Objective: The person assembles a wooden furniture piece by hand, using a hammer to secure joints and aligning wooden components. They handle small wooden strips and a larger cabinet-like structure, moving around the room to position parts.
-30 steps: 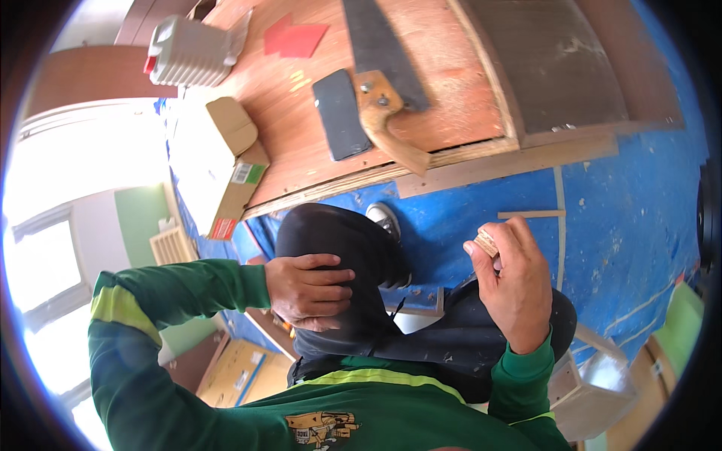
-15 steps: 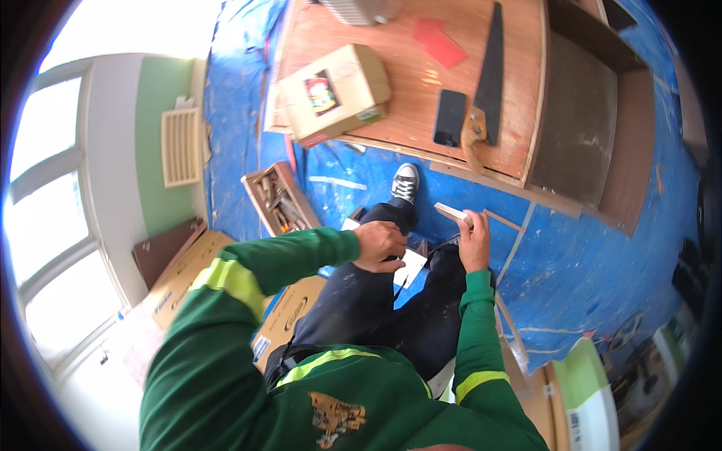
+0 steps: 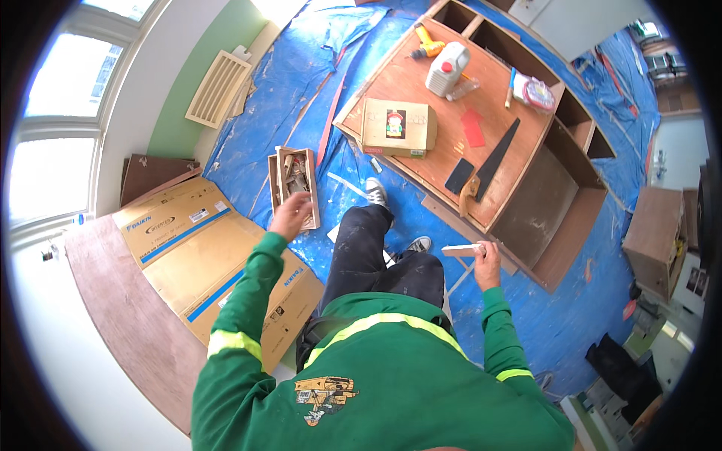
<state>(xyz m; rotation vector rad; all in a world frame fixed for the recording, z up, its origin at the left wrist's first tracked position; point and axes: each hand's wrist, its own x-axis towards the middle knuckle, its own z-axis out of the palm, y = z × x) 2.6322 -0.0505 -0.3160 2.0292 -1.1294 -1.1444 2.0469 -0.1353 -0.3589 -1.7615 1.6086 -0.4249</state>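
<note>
1. Clearly, a short, flat, pale strip of board (image 3: 460, 250) is the piece in hand: the right hand (image 3: 487, 263) grasps it by one end, thumb and fingers pinching it, while its other end points freely toward the person's left.
2. As far as can be judged, the piece has been picked up and nothing more: it is loose, apart from the cabinet, joined to nothing. No cutting or fastening is under way, so any such work would be left undone at this moment.
3. The left hand (image 3: 289, 216) looks unclenched, fingers loosely bent, with nothing visible in it. It hovers over or beside the near end of a long, open wooden toolbox (image 3: 313, 188); whether it touches the rim, I cannot tell.
4. A handsaw with a dark blade and wooden handle (image 3: 496, 161) lies unused on the reddish plywood panel (image 3: 406, 84) of a large brown cabinet, just beside a black phone (image 3: 459, 176).
5. Sharing that panel are a brown cardboard box (image 3: 417, 129), red sheets (image 3: 472, 126), a greyish plastic jug with a red cap (image 3: 448, 68) and a yellow power drill (image 3: 427, 43); together they crowd much of its surface.
6. The person's dark-trousered legs (image 3: 357, 252) stand between toolbox and strip, over blue sheeting (image 3: 541, 323).
</note>
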